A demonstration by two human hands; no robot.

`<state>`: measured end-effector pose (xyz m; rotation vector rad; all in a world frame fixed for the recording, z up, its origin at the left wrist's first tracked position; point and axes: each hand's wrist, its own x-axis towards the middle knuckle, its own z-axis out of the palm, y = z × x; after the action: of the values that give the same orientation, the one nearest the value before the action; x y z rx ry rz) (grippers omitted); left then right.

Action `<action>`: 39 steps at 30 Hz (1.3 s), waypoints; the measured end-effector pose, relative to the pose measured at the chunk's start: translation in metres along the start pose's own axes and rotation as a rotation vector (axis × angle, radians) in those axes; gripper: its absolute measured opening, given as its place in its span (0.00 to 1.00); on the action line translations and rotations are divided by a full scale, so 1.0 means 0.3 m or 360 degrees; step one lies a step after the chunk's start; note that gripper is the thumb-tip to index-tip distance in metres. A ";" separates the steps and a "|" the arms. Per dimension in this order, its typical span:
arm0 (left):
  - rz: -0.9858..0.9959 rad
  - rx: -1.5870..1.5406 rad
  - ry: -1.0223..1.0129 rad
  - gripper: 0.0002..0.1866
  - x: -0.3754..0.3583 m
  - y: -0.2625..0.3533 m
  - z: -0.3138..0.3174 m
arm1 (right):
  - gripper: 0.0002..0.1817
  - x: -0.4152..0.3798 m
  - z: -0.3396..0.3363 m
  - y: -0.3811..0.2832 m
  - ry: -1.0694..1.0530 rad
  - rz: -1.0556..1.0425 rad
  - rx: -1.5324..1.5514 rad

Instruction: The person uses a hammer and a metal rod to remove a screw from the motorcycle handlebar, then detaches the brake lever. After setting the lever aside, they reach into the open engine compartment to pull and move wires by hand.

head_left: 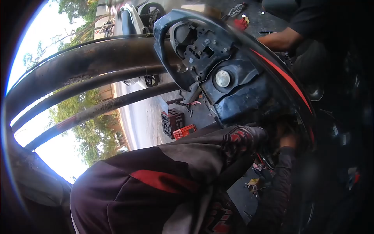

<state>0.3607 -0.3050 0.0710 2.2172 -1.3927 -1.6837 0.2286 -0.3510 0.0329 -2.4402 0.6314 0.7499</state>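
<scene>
The view is turned on its side. A part-stripped motorbike body fills the middle, with a dark bracketed frame, a round silver cap and a side panel with a red stripe. My right hand, in a dark sleeve, reaches in under the body near the panel's lower edge; its fingers are lost in shadow. Beside it, a sleeve with a red and black pattern leads to my left hand, which is too dark to make out. What either hand touches is hidden.
Another person's bare forearm reaches to the far side of the body. A black crate and a red crate stand on the floor. A yellow box lies near my right arm. A white motorbike stands further back.
</scene>
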 end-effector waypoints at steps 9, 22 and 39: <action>-0.0013 -0.0055 0.0073 0.25 -0.020 -0.003 -0.009 | 0.14 0.055 0.098 0.045 -0.0167 -0.0058 -0.0081; -0.0024 -0.0036 0.0188 0.21 -0.057 -0.046 -0.034 | 0.16 -0.050 -0.171 0.018 -0.0048 0.0109 0.0761; 0.0436 0.0645 0.0086 0.18 0.137 -0.351 0.161 | 0.22 -0.975 -0.383 -0.475 0.0882 0.1429 0.1280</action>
<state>0.3890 -0.2464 -0.0333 2.0920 -2.0638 -1.3374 0.1348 -0.2281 0.3414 -1.5133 1.8698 0.0133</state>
